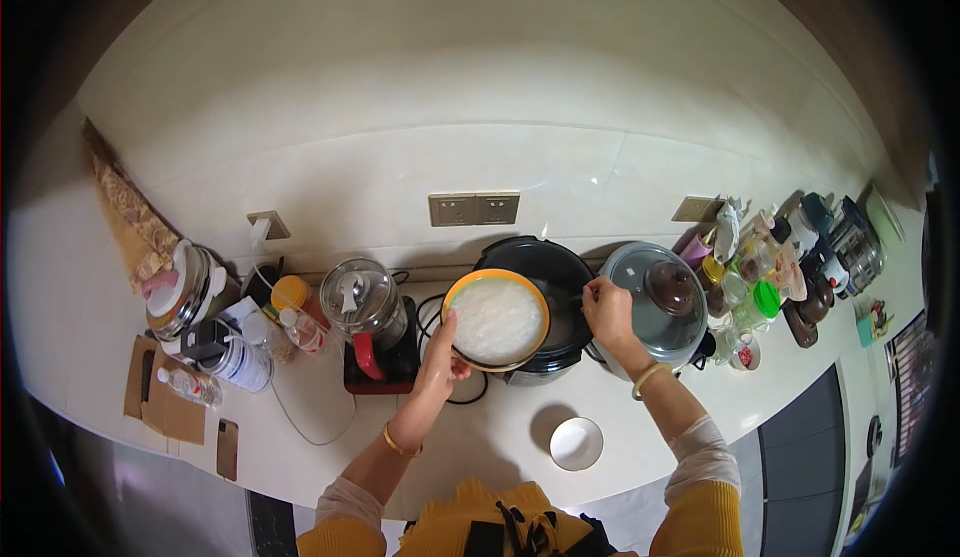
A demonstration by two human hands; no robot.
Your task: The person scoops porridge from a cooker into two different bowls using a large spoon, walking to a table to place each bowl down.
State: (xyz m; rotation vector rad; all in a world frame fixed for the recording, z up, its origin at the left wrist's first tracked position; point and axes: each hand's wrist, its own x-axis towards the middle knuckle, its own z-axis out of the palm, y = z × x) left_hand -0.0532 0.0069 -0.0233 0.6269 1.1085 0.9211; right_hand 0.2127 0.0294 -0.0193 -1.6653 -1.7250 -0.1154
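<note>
My left hand [442, 354] grips a yellow-rimmed bowl [546, 309] by its left side, thumb on the rim. White rice porridge [496, 321] fills it nearly to the brim. The bowl hangs partly over a black electric pressure cooker pot [517, 253], whose lid is off; the pot's left front is hidden. At the pot's right edge, my right hand [609, 309] has its fingers closed on what looks like a thin utensil handle reaching inside. The utensil's lower end cannot be made out. A small white bowl [576, 444] sits on the counter in front of the pot.
A glass kettle [364, 302] with a red handle stands on a black base to the left. Right of the pot is a grey cooker with a glass lid [637, 287]. Jars and bottles [739, 287] crowd the right; a phone [227, 448] lies near the left front edge.
</note>
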